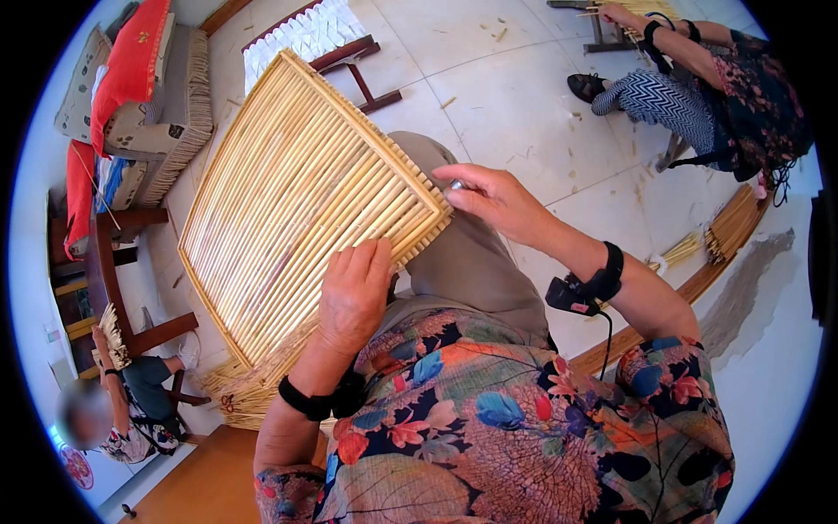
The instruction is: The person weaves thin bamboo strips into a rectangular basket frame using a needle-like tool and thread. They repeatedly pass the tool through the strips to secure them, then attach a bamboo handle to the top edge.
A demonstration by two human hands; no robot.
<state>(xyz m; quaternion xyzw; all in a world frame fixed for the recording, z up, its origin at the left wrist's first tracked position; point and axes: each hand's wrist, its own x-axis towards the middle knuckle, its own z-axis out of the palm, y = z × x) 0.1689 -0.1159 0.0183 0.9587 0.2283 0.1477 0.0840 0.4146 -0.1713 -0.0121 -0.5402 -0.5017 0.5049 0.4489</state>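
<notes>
A large panel of pale yellow reed stalks [279,201], laid side by side inside a thin frame, leans across my lap. My left hand [353,288] rests on its near edge, fingers curled over the stalk ends. At the panel's right corner is my right hand [497,201], thumb and fingers pinched on a small silvery metal tool [458,185]. Most of that tool is hidden in the fingers, so its kind is unclear. Cut stalk ends stick out past the frame along the right side.
A bundle of thin straw [240,393] lies beside my left forearm. Past the panel stands a low bench with a white cover [305,44]. A co-worker [724,96] sits far right, near bundled sticks [733,223]; another person [131,410] sits far left. Straw scraps dot the tiled floor [524,96].
</notes>
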